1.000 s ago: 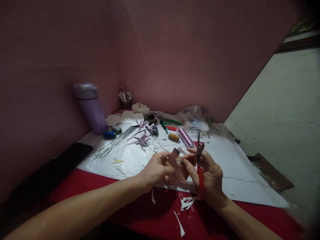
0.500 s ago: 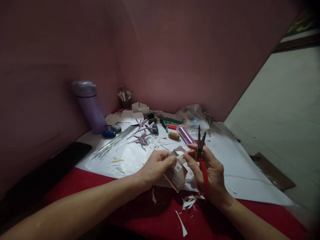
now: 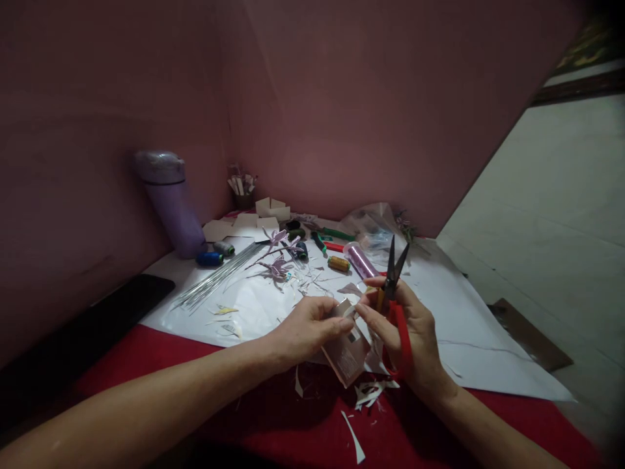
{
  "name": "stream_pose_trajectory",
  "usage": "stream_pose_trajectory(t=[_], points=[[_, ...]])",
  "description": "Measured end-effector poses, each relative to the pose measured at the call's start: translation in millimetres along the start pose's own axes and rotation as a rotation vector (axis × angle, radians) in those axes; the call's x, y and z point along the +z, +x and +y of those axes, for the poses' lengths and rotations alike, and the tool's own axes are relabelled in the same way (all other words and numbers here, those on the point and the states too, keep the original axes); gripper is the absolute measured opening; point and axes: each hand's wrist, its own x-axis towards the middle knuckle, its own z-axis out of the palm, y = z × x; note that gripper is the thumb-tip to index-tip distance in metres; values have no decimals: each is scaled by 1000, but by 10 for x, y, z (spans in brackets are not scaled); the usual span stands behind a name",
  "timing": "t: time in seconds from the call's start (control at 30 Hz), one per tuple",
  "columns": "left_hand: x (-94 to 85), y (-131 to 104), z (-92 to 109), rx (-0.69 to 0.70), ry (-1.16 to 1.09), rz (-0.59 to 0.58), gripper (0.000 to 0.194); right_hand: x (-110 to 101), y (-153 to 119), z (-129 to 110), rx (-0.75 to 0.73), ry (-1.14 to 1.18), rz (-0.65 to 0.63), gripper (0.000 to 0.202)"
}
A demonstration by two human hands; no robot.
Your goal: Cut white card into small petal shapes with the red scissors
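Observation:
My left hand [image 3: 312, 329] is closed on a small printed cardboard box [image 3: 346, 358], its thumb on the near face and a dark square code showing beside the thumb. In my right hand [image 3: 413, 332] hangs a pair of red-handled scissors [image 3: 401, 332], blades pointing up and parted. The thumb and forefinger of that hand pinch at the upper edge of the box, where a pale flap shows. White paper scraps [image 3: 374, 393] lie below on the red cloth. Just beyond the hands is a purple glitter tube [image 3: 360, 260].
White sheet [image 3: 488, 345] covers the table. On it are a wire bundle [image 3: 219, 277], purple wire flowers [image 3: 278, 266], a gold thread spool [image 3: 338, 264], a blue spool [image 3: 209, 259] and green-handled pliers [image 3: 319, 243]. A purple bottle [image 3: 173, 208] stands left; a plastic bag [image 3: 375, 225] lies behind.
The box has tilted and dropped slightly in my left hand. The scissors have turned a little in my right hand, their blades spread wider and higher. The camera view has shifted slightly.

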Motion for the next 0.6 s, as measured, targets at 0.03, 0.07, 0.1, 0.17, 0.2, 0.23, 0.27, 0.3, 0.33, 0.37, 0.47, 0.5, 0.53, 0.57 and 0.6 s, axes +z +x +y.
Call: stream_pose_trajectory(t=[0.03, 0.07, 0.1, 0.17, 0.2, 0.23, 0.27, 0.3, 0.33, 0.37, 0.47, 0.5, 0.53, 0.57, 0.6], points=[[1, 0, -4, -15, 20, 0, 37, 6, -14, 4, -31, -26, -2, 27], [2, 0, -8, -19, 50, -2, 36, 13, -30, 7, -58, -47, -8, 27], [3, 0, -13, -11, 87, -3, 34, 21, -47, 9, -77, -63, -16, 27], [1, 0, -24, 27, 166, 7, 33, 33, -76, 8, -94, -86, -26, 27], [0, 0, -29, 44, 196, 15, 33, 38, -85, 6, -93, -95, -20, 28], [-3, 1, -32, 56, 215, 20, 33, 41, -90, 3, -89, -104, -10, 28], [-5, 1, -34, 62, 228, 21, 33, 43, -91, 0, -85, -111, 1, 28], [-7, 1, -35, 65, 237, 18, 34, 45, -90, -4, -85, -117, 9, 27], [-9, 0, -35, 61, 239, 10, 34, 46, -87, -8, -84, -119, 13, 27], [-10, -1, -34, 53, 237, 1, 34, 48, -84, -12, -83, -118, 14, 27], [-12, -11, -28, 54, 220, -38, 34, 51, -86, -20, -83, -114, 6, 27], [-12, -15, -24, 58, 219, -48, 35, 51, -90, -21, -83, -120, -2, 27], [-13, -20, -19, 58, 221, -49, 35, 50, -93, -21, -85, -122, -11, 27], [-12, -24, -13, 54, 223, -42, 36, 47, -95, -21, -87, -125, -20, 27], [-11, -29, -6, 40, 219, -29, 37, 43, -94, -19, -89, -128, -24, 26]])
